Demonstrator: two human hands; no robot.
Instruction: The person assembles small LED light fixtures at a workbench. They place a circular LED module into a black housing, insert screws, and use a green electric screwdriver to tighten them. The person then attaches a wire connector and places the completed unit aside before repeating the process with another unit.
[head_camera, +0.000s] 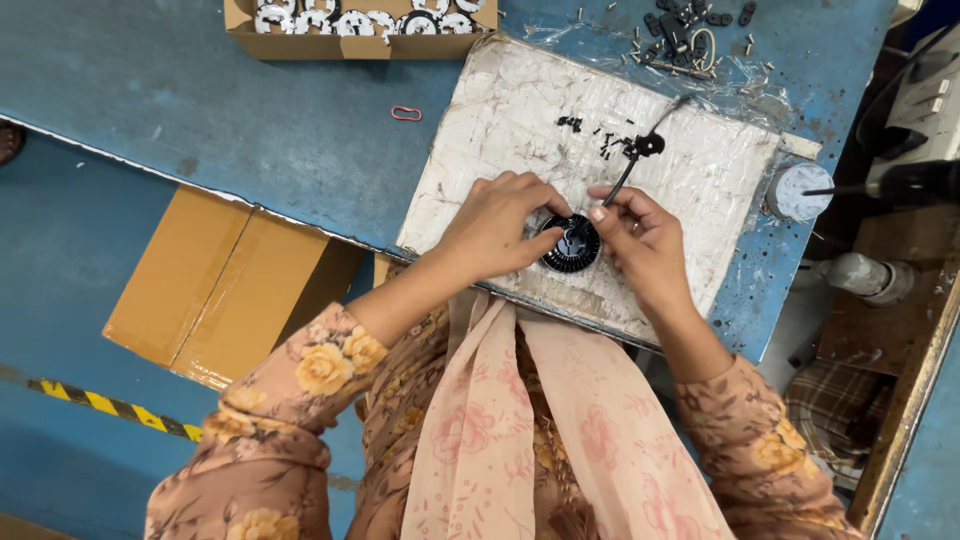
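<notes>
On white pad (500, 110) at bench (250, 120) edge | black disc (571, 247) is gripped by left hand (495, 228) | thin tool (628, 172) is pinched by right hand (640, 235), tip at disc centre | fitting seemingly unfinished; loose black bits (600, 135) lie beyond

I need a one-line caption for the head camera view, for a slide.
Seen from above, the left hand steadies a round black ribbed part on a white pad while the right hand applies a thin tool.

Pad (520, 110): laid on the desk (250, 120) at its near edge. Round finned part (572, 245): set on the pad's near edge. Box of parts (360, 28): placed at the far edge. Loose small parts (690, 30): scattered at the far right corner.
</notes>
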